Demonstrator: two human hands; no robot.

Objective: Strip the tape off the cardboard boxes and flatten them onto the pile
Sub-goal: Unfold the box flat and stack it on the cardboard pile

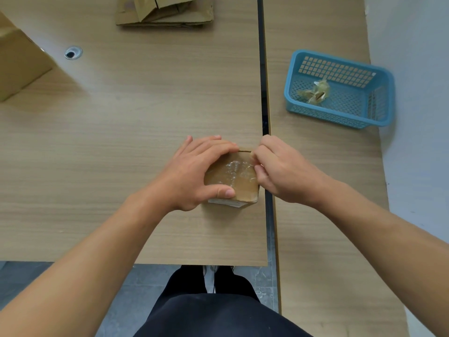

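Wooden tabletop point(121, 142) carried a small box point(245, 190) at its right edge; the left hand point(194, 171) clasped it, the right hand point(279, 166) pinched its clear tape point(237, 169). Its white label point(226, 203) was too small to read.

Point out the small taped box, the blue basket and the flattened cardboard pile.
small taped box point(239, 177): head view, on its taped top face.
blue basket point(323, 116): head view, on its near wall.
flattened cardboard pile point(184, 17): head view, on its top sheet.
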